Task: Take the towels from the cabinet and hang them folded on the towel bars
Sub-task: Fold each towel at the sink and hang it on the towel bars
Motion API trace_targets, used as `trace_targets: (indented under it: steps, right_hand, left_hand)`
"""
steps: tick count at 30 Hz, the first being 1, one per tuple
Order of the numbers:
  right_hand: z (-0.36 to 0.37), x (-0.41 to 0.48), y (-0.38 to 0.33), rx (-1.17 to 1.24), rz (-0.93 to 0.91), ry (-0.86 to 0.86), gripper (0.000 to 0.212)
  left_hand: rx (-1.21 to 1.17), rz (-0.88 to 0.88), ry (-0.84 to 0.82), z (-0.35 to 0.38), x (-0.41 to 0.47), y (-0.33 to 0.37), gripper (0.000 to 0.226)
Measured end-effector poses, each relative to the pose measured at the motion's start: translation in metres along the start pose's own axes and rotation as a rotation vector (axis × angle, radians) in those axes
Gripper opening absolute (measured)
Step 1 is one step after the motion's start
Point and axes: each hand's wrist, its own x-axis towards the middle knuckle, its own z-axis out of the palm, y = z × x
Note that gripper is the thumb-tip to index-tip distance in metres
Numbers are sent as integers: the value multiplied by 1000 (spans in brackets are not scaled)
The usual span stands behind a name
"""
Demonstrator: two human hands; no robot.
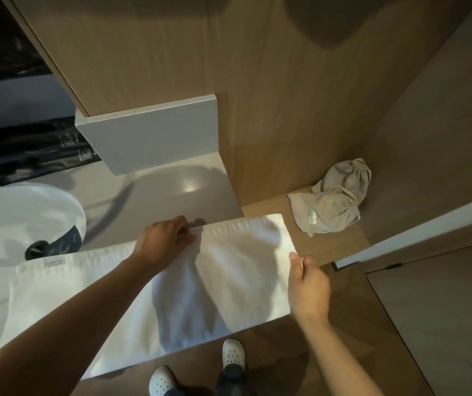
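**White towel** [237, 281], opened out flat at counter height; its length runs from the right hand, past the left hand, toward the sink; whether it rests on the counter edge or is held just above it cannot be told.

**Left hand** [163, 241] grips the far long edge, fingers curled and bunching the cloth beneath them, roughly midway along. **Right hand** [309, 287] pinches the near right corner between thumb and fingers. Both hands are thus closed on the same towel, and they are well apart.

A sewn label [53, 262] lies on the far edge, well to the left of the left hand.

- Beyond the left hand: grey counter [172, 190]; to that hand's left, white sink [15, 218] with dark drain [35, 249].
- Beyond the right hand: wooden shelf [337, 241] bearing two grey drawstring bags [334, 207], near the towel's far corner but apart from it.
- Below both hands: white clogs [232, 354] on a wooden floor.
- No towel bar in view.

Step in hand, as judged: folding; the towel is out of the cabinet and not yet hung.

The next move likely calls for carrying one edge across to meet the other; corners should be matched and tension kept even between the hands, so that the crease runs straight; the folded towel then goes to a bar, whose place cannot be told from here.
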Motion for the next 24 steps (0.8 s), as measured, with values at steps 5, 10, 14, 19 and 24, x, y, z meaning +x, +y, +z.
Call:
trace_targets:
  steps: [5, 10, 14, 19, 24]
  right_hand:
    - [-4, -6, 7, -7, 27, 2, 42]
    - [-2, 2, 1, -23, 17, -39, 40]
    - [0, 4, -3, -58, -9, -26, 38]
    - [1, 5, -7, -83, -18, -26, 38]
    - [2, 6, -10, -189, 5, -53, 35]
  left_hand:
    - [46, 3, 8, 3, 0, 4, 17]
    - [53, -24, 9, 6, -1, 8, 20]
    - [62, -75, -12, 7, 1, 11, 21]
    - [96, -106, -23, 9, 2, 14, 19]
    - [162, -151, -27, 10, -1, 12, 27]
